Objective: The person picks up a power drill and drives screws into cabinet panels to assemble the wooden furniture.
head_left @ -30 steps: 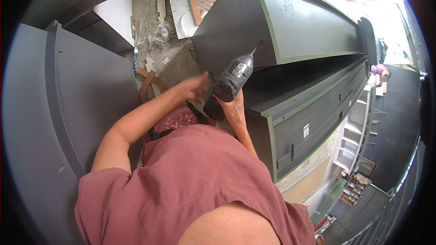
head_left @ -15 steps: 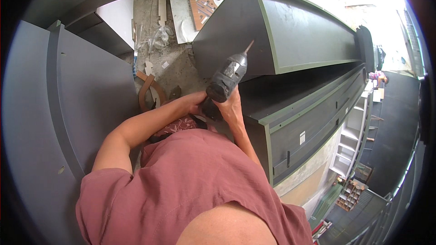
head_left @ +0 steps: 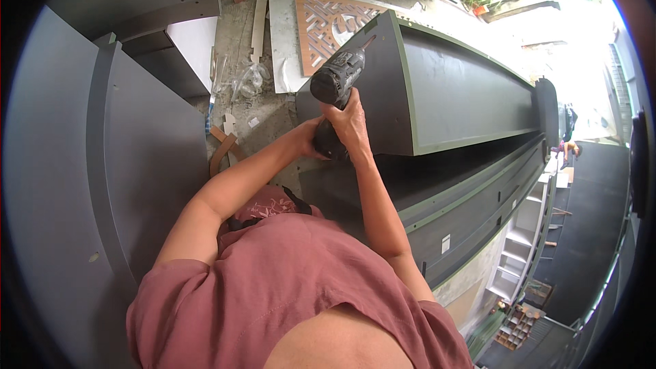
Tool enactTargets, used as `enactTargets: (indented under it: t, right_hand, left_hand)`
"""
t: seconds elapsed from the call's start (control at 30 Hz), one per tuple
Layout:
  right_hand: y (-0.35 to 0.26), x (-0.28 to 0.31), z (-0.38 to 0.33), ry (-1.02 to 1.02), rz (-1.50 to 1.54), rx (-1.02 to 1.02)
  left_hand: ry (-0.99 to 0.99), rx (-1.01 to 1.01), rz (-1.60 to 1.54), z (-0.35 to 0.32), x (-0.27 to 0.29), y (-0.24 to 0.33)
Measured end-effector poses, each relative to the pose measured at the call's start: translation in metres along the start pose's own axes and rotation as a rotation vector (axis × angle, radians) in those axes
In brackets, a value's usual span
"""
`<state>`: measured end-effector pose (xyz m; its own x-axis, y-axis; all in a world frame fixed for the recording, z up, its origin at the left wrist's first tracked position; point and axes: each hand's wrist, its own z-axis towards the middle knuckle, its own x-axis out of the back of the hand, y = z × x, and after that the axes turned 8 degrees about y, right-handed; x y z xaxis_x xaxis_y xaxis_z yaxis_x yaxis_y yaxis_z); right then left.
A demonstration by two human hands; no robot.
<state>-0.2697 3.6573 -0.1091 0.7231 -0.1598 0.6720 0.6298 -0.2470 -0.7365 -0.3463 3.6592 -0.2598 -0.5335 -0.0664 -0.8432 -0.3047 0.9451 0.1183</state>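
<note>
A black cordless drill (head_left: 336,76) is held out in front of me, its bit pointing away and up to the right. My right hand (head_left: 352,125) is wrapped around its grip. Lower down, my left hand (head_left: 310,138) is closed on the base of the handle, its fingers partly hidden. The bit's tip overlaps the grey end panel (head_left: 384,99) of a long dark grey cabinet (head_left: 471,85) with green edges; whether it touches, I cannot tell. That cabinet rests above another dark cabinet (head_left: 471,232) at my right.
Tall grey panels (head_left: 154,123) stand close on my left. On the floor ahead lie a brown lattice panel (head_left: 318,17), clear plastic wrapping (head_left: 251,80) and curved brown offcuts (head_left: 222,150). White shelving (head_left: 521,236) stands to the right, with a wooden pigeonhole rack (head_left: 519,326) nearby.
The drill and both my hands have reached farther forward, bringing the bit to the upper part of the cabinet's end panel. My right arm is more extended. The view has tilted up somewhat.
</note>
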Motion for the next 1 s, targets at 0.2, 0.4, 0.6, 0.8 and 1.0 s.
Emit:
enactTargets:
  t: [0.2, 0.4, 0.6, 0.8, 1.0]
  right_hand:
    - [0.002, -0.003, 0.019, 0.016, 0.041, -0.019]
    - [0.008, -0.002, 0.028, 0.009, 0.102, -0.071]
    - [0.007, -0.006, 0.028, 0.007, 0.098, -0.073]
    - [0.004, 0.000, 0.012, 0.045, 0.159, -0.003]
    - [-0.005, 0.001, -0.004, 0.045, 0.114, -0.066]
  left_hand:
    - [-0.002, 0.061, -0.070, 0.012, -0.007, 0.016]
    - [-0.012, 0.066, -0.052, 0.018, -0.011, 0.021]
    - [0.001, 0.086, -0.025, 0.014, -0.006, 0.027]
    - [-0.040, -0.317, 0.283, -0.014, -0.010, 0.007]
    - [0.108, 0.080, 0.098, -0.027, -0.024, 0.011]
